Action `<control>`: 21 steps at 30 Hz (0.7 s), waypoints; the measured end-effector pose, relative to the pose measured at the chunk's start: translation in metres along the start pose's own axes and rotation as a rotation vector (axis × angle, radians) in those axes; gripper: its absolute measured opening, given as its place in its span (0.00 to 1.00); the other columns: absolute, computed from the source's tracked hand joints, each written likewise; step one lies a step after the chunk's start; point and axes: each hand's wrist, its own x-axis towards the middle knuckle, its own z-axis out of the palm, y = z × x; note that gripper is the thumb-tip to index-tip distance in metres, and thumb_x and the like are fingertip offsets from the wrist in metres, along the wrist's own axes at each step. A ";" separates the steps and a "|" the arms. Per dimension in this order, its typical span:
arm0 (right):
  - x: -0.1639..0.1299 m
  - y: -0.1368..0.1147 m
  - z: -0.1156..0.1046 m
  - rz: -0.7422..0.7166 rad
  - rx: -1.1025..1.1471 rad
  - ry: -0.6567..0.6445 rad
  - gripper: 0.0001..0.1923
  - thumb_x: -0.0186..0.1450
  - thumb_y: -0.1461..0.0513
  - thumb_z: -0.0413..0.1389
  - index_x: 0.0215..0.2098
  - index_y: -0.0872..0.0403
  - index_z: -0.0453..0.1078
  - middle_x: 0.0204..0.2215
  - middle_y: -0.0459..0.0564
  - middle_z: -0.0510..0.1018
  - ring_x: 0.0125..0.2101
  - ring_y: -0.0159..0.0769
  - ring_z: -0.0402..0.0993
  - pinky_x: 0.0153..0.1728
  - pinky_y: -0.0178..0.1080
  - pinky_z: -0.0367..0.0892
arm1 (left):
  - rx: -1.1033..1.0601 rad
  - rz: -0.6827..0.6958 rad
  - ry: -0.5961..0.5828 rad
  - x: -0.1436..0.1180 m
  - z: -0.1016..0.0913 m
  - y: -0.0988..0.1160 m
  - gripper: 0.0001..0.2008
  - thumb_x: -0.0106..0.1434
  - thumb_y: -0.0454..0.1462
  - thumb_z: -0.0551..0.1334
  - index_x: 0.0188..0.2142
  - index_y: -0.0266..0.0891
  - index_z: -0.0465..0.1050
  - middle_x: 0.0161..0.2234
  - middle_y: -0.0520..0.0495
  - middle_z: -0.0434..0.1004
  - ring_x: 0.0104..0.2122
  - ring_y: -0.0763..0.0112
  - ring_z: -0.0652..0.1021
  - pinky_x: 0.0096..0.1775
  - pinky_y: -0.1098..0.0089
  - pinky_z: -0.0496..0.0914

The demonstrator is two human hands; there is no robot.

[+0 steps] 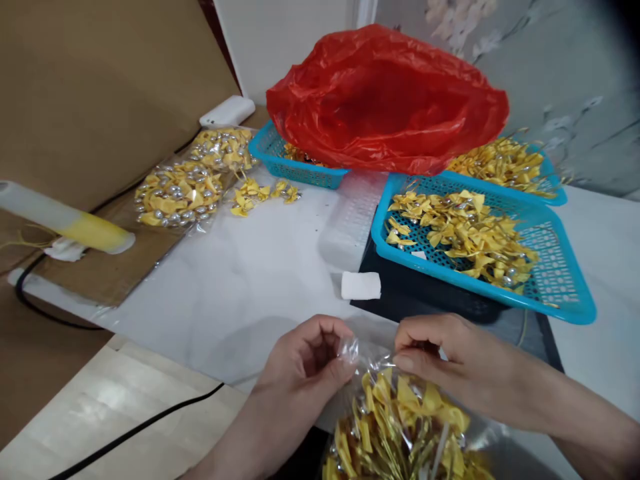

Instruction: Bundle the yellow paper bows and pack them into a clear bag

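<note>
A clear plastic bag (367, 353) full of yellow artificial flowers (400, 407) with gold stems is at the bottom of the view, close to my body. My left hand (313, 370) pinches the bag's top edge at its left side, thumb against fingers. On the other side of the same edge, my right hand (440, 350) grips the film between thumb and bent fingers. The bag's lower part runs out of the view. Just beyond my hands lies a small folded white piece (361, 286).
A blue basket (575, 287) of yellow flowers stands on a dark flat item (373, 267). Behind are two more blue baskets and a red plastic bag (390, 100). Filled clear bags (180, 193), loose flowers (250, 195) and a white-yellow tube (95, 230) lie left.
</note>
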 end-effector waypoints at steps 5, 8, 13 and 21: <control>-0.001 0.000 -0.002 0.005 0.008 0.009 0.13 0.67 0.64 0.49 0.24 0.54 0.66 0.19 0.39 0.65 0.22 0.25 0.58 0.21 0.29 0.52 | 0.192 0.083 0.123 -0.002 -0.001 0.005 0.07 0.60 0.38 0.62 0.39 0.44 0.70 0.28 0.54 0.66 0.29 0.72 0.69 0.31 0.73 0.65; -0.002 0.001 -0.003 -0.005 0.002 0.008 0.12 0.67 0.64 0.50 0.26 0.54 0.68 0.20 0.39 0.67 0.22 0.25 0.58 0.21 0.29 0.52 | 0.179 0.080 0.082 -0.002 -0.004 0.006 0.07 0.61 0.39 0.62 0.40 0.45 0.69 0.31 0.54 0.67 0.31 0.72 0.71 0.32 0.74 0.65; -0.006 -0.003 0.004 -0.105 -0.093 0.187 0.07 0.67 0.65 0.51 0.38 0.51 0.70 0.27 0.42 0.74 0.27 0.29 0.68 0.28 0.32 0.60 | -0.002 -0.035 -0.120 0.001 -0.007 0.006 0.10 0.61 0.41 0.63 0.40 0.41 0.70 0.37 0.50 0.73 0.37 0.70 0.73 0.39 0.72 0.66; -0.008 -0.030 0.041 -0.484 -0.732 0.553 0.08 0.63 0.70 0.49 0.33 0.55 0.69 0.26 0.49 0.71 0.25 0.41 0.67 0.24 0.41 0.61 | -0.307 -0.123 -0.082 0.001 0.007 -0.001 0.09 0.58 0.38 0.66 0.26 0.36 0.70 0.27 0.53 0.72 0.29 0.77 0.69 0.33 0.76 0.64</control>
